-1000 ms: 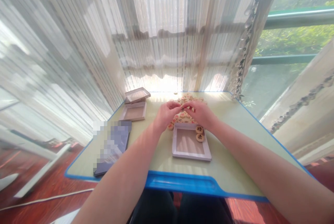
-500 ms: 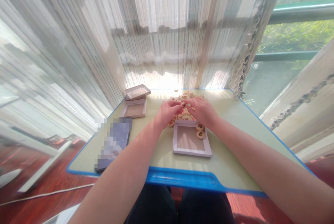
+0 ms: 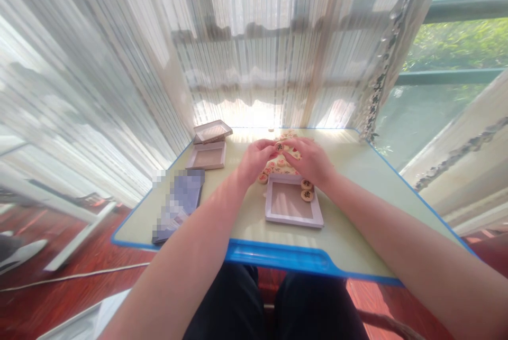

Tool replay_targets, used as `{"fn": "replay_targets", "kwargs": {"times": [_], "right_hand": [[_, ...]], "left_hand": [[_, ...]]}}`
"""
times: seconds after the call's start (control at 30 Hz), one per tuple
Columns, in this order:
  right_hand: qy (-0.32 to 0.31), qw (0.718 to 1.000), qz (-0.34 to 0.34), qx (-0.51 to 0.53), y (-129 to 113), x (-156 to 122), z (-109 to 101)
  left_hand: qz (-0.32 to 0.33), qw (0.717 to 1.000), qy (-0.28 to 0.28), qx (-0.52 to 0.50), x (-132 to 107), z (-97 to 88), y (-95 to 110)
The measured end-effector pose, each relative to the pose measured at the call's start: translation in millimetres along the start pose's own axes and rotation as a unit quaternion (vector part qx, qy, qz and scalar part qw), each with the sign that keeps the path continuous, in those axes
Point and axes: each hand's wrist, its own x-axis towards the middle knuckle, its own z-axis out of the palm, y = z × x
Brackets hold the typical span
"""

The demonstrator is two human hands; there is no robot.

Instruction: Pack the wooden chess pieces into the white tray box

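Note:
Over the far middle of the table, a round wooden xiangqi piece (image 3: 279, 147) with a black character is pinched between my two hands. My left hand (image 3: 256, 159) has closed fingertips at its left edge, while the thumb and fingers of my right hand (image 3: 311, 161) close on its right side. Loose xiangqi pieces (image 3: 281, 162), red and black, lie under and behind my hands, partly hidden by them. Nearer to me is a shallow open box (image 3: 273, 217); two black-marked pieces (image 3: 306, 195) sit at its right side, one behind the other.
At the back left, a shallow box tray (image 3: 208, 156) lies beside another box part (image 3: 213, 131). A dark blue flat item (image 3: 186, 192), partly pixelated, rests on the left. The table (image 3: 357, 213) has a blue rim, with a tray groove (image 3: 278, 257) along the front.
The held piece now shows its black character more plainly, raised between both hands' fingertips. My view has tilted slightly downward; the box and its two pieces stay put.

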Motion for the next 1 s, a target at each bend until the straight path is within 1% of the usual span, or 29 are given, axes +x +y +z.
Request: {"fn": "replay_targets", "kwargs": {"times": [0.13, 0.27, 0.37, 0.43, 0.5, 0.57, 0.63, 0.7, 0.73, 0.8, 0.87, 0.93, 1.0], "right_hand": [[-0.006, 1.000, 0.015, -0.009, -1, 0, -1], [-0.022, 0.999, -0.005, -0.041, 0, -2, -1], [-0.033, 0.997, -0.014, -0.061, 0, 0, -6], [-0.034, 0.997, -0.023, -0.063, -1, 4, -13], [-0.046, 0.997, -0.025, -0.058, -2, 11, -23], [-0.077, 0.996, 0.002, -0.042, -5, 16, -35], [-0.121, 0.991, 0.056, -0.021, -10, 15, -47], [-0.155, 0.983, 0.102, 0.006, -19, 7, -58], [-0.160, 0.980, 0.117, 0.024, -24, -1, -63], [-0.145, 0.978, 0.137, 0.062, -33, -18, -69], [-0.114, 0.977, 0.156, 0.095, -38, -36, -71], [-0.096, 0.974, 0.166, 0.118, -37, -50, -72], [-0.090, 0.976, 0.162, 0.117, -32, -58, -72]], "left_hand": [[0.005, 1.000, -0.017, 0.007, 1, -2.6, -3], [0.004, 0.999, -0.033, 0.003, 3, -3.5, -5], [0.006, 0.999, -0.044, 0.011, 3, -3.2, -4], [0.045, 0.997, -0.045, 0.046, 3, -3.5, -3], [0.118, 0.986, -0.027, 0.114, 2, -4.5, -1], [0.183, 0.963, -0.005, 0.198, 0, -5.9, 1], [0.209, 0.939, -0.015, 0.271, -3, -7.4, 0], [0.212, 0.920, -0.050, 0.326, -6, -8.5, -2], [0.213, 0.912, -0.063, 0.345, -8, -8.9, -4], [0.213, 0.902, -0.076, 0.367, -10, -9.3, -7], [0.214, 0.894, -0.083, 0.386, -11, -9.4, -9], [0.222, 0.883, -0.082, 0.406, -12, -9.2, -9], [0.237, 0.875, -0.078, 0.414, -13, -7.9, -7]]}}
